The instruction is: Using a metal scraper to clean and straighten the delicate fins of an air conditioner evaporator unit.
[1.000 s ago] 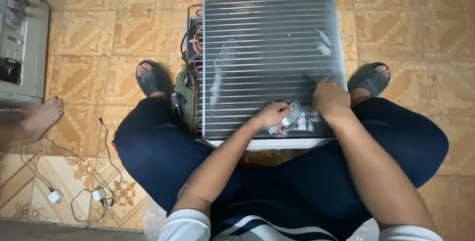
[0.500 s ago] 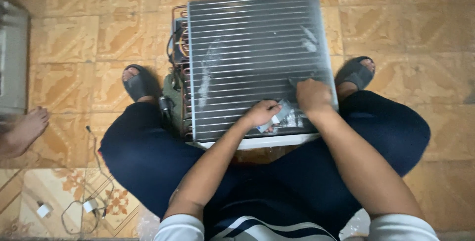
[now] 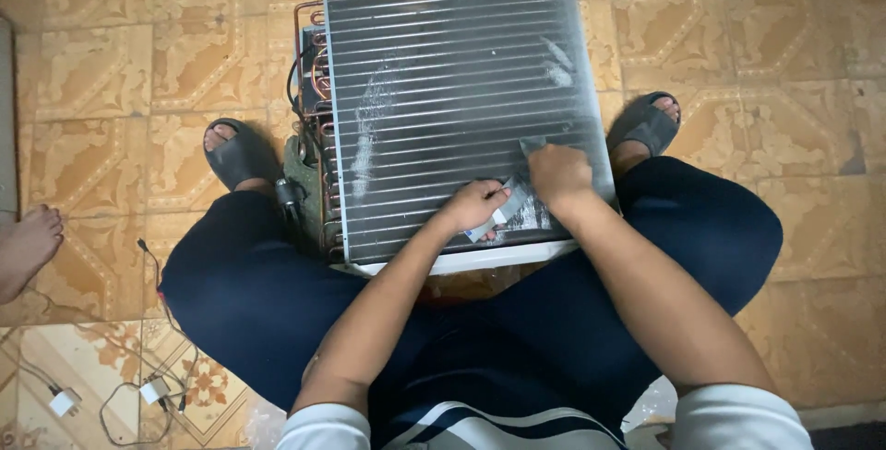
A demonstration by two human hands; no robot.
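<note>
Pressing down side by side, left hand [image 3: 472, 206] and right hand [image 3: 557, 176] nearly touch. Both lie on the finned coil [image 3: 443, 90], the left pinching a small strip [image 3: 503, 210] between them.

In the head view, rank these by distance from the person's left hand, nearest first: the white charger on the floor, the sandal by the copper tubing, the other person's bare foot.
From the left hand:
1. Sandal, just left of the finned coil unit.
2. Bare foot, at the left edge.
3. White charger, bottom left corner, only slightly farther than the foot.
</note>
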